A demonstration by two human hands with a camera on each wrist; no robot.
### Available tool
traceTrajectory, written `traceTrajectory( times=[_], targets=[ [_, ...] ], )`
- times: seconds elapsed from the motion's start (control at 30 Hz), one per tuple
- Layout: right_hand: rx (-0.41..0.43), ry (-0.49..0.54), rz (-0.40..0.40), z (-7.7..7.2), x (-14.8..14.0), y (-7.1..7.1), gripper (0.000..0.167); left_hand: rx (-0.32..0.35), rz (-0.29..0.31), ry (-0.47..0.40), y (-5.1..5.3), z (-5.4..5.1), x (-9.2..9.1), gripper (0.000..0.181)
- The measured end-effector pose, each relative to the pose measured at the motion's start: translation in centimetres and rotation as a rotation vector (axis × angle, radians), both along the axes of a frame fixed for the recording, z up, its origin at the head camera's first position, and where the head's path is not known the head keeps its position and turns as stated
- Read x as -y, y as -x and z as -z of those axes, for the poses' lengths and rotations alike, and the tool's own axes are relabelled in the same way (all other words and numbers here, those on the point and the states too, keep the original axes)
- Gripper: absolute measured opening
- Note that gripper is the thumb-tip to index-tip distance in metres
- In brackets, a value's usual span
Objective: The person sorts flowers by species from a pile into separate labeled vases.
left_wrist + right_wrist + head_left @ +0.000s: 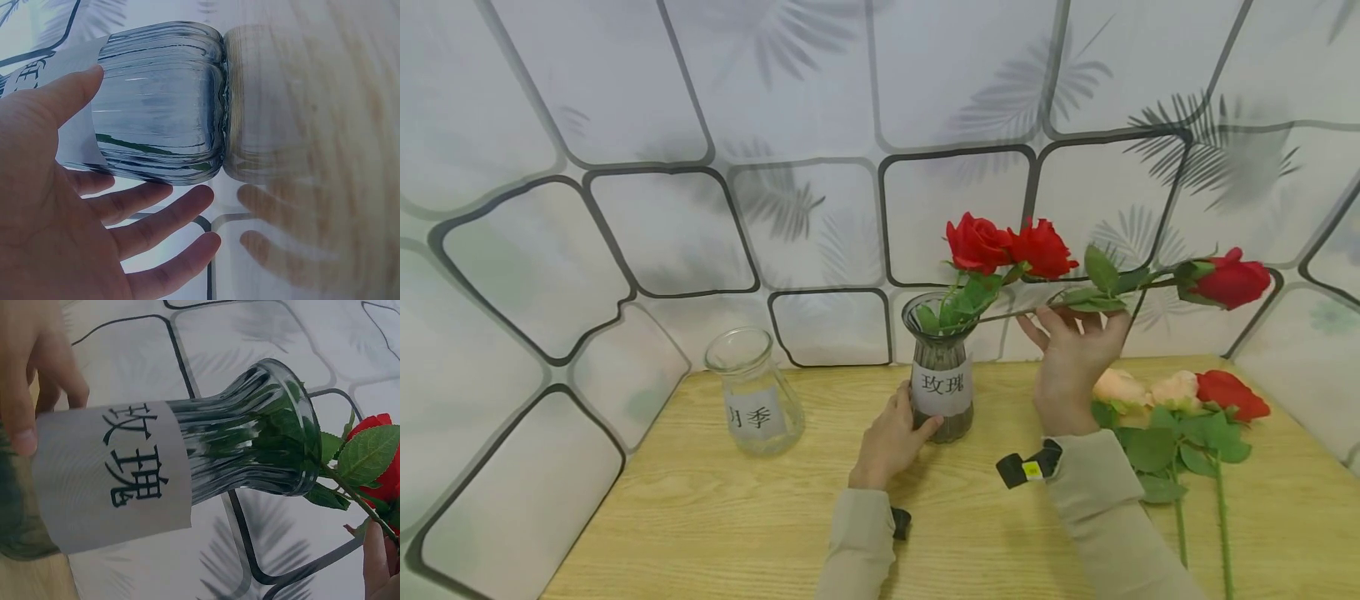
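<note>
A grey ribbed glass vase point(942, 354) with a white paper label stands on the table, two open red roses point(977, 242) leaning right out of its mouth. Low on its side, my left hand point(891, 437) holds it, thumb on the front and fingers round the far side; the left wrist view shows the lower fingers point(165, 231) spread. To the right of the vase, my right hand point(1075, 362) pinches the stem of another red rose point(1231, 279). This rose lies nearly level, bloom to the right, its stem end at the vase rim point(306, 434). Whether the tip is inside, I cannot tell.
A clear glass vase point(765, 400) with a paper label stands to the left on the wooden table point(715, 517). Right of my right arm lie pale peach flowers point(1176, 390) and a red flower point(1232, 394) with long green stems. A patterned wall covering point(827, 217) rises behind.
</note>
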State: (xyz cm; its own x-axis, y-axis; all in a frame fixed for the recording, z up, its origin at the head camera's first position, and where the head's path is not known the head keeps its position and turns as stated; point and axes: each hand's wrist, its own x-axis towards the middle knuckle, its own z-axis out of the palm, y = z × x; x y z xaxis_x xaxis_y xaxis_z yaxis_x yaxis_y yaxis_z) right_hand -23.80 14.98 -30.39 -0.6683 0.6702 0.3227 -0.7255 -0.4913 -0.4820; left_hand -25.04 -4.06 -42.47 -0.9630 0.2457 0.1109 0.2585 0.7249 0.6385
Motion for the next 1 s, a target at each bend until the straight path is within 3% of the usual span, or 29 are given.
traceTrajectory(
  times=[0.23, 0.4, 0.57, 0.77, 1.0],
  targets=[
    [0.032, -0.264, 0.103, 0.1, 1.0, 0.5, 0.062, 0.000, 0.000, -0.004, 0.1, 0.0, 0.0, 0.080],
    [0.046, -0.364, 0.107, 0.4, 1.7, 1.0, 0.064, 0.002, 0.004, -0.007, 0.0, 0.0, 0.0, 0.080],
    [0.092, -0.470, 0.139, 0.8, 2.2, 1.7, 0.062, 0.004, 0.003, -0.007, 0.0, 0.0, 0.0, 0.079],
    [0.229, -0.632, 0.216, 1.0, 2.6, 2.7, 0.046, 0.006, -0.003, -0.006, 0.0, -0.1, 0.0, 0.080],
    [0.318, -0.795, 0.271, 0.8, 2.5, 3.6, 0.043, 0.016, -0.011, -0.006, 0.0, 0.0, -0.1, 0.079]
  ],
)
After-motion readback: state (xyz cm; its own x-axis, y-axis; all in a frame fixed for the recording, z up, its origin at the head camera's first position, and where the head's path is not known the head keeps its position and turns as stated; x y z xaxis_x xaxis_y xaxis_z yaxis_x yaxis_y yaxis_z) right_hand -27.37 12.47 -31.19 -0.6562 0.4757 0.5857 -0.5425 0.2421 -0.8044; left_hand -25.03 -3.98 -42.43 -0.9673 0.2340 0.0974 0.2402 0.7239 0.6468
